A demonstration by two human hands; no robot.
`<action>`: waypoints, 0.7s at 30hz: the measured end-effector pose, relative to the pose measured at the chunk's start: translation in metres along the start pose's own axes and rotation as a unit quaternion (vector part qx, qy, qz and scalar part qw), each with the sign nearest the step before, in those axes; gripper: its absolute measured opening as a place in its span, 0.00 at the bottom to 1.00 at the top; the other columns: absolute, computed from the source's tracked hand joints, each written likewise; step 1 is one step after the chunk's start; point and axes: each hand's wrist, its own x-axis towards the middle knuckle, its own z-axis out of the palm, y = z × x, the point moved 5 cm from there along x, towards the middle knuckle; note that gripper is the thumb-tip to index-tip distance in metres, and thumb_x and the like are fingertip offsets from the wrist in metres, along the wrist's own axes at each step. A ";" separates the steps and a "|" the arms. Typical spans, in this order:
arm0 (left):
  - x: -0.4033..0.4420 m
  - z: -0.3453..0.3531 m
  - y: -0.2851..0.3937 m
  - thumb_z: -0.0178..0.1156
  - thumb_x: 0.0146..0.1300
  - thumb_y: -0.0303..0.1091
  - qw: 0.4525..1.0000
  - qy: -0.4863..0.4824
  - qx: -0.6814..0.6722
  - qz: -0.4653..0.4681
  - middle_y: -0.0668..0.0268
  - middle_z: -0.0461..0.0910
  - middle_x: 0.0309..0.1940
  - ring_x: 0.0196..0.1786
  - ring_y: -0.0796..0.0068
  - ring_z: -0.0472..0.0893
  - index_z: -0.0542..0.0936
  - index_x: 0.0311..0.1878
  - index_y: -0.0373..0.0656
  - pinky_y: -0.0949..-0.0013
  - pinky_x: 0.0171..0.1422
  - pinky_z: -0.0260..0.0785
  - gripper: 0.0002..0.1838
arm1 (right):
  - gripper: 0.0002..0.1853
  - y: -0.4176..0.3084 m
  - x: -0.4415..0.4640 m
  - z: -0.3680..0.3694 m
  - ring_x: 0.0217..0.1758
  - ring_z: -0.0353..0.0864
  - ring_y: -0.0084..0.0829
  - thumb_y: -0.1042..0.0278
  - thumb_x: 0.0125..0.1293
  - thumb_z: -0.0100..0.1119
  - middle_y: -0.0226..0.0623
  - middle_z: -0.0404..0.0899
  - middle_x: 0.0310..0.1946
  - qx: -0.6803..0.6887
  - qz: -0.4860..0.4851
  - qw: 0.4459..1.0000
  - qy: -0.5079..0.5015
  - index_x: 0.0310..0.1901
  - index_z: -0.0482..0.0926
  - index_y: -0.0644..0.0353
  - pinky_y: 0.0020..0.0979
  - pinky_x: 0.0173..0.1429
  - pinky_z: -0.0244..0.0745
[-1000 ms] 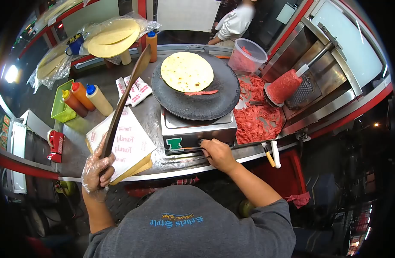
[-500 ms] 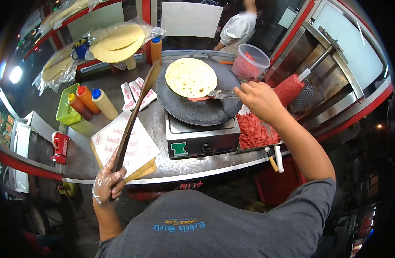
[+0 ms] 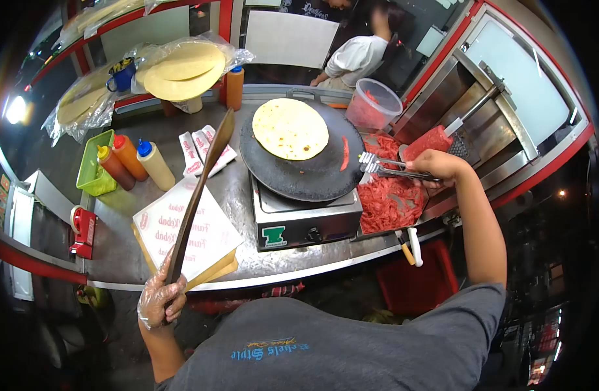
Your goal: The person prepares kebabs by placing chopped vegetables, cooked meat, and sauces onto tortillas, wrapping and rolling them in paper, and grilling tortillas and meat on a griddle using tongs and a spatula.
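Observation:
My left hand (image 3: pixel 161 296), in a clear plastic glove, grips the lower end of a long wooden spatula (image 3: pixel 194 202). Its blade points up toward the griddle's left side, above the printed paper sheets. My right hand (image 3: pixel 442 168) is closed around metal tongs (image 3: pixel 397 168), whose tips hover at the griddle's right edge beside the sliced red meat (image 3: pixel 392 203). A round flatbread (image 3: pixel 290 129) with brown spots lies on the black griddle (image 3: pixel 293 180). One thin meat strip (image 3: pixel 345 154) rests on the griddle to the right of the bread, apart from it.
Sauce bottles (image 3: pixel 157 167) stand by a green basket (image 3: pixel 97 163) at left. Printed wrappers (image 3: pixel 187 225) lie on the counter. A clear tub (image 3: pixel 374 104) and a meat spit (image 3: pixel 431 141) are at right. Bagged flatbreads (image 3: pixel 185 73) sit on a shelf. A person (image 3: pixel 356 55) is beyond the stall.
My right hand has moved right with the tongs, off the flatbread's edge. The meat strip now lies apart from the bread. The spatula stays in my left hand, nearly still.

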 end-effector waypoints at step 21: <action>0.036 0.127 -0.015 0.63 0.63 0.38 0.992 -0.032 0.116 -0.048 0.67 0.72 0.33 0.15 0.87 0.62 0.56 0.83 0.43 0.79 0.13 0.51 0.46 | 0.26 0.157 0.013 0.134 0.54 0.84 0.56 0.52 0.68 0.67 0.54 0.83 0.52 -0.078 -0.116 0.860 0.490 0.61 0.80 0.62 0.52 0.57 0.79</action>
